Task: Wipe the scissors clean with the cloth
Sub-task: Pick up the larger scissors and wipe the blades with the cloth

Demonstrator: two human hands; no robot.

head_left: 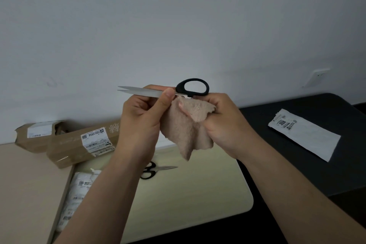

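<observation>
While pinching the scissors [150, 93] aloft in left hand [138, 125] fingers, tips toward nine o'clock, draw the cloth [184, 127], bunched in right hand [223, 125] fingers at five o'clock, seemingly near the pivot, tipward along the flats.

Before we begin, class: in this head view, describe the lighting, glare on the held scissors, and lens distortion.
Head view: dim, even light with no hard shadows; the scissors, pinched by the left hand, show a pale sheen, no harsh glare; the cloth in the right hand looks sharp; the wide lens bows the far edge of the table.
</observation>
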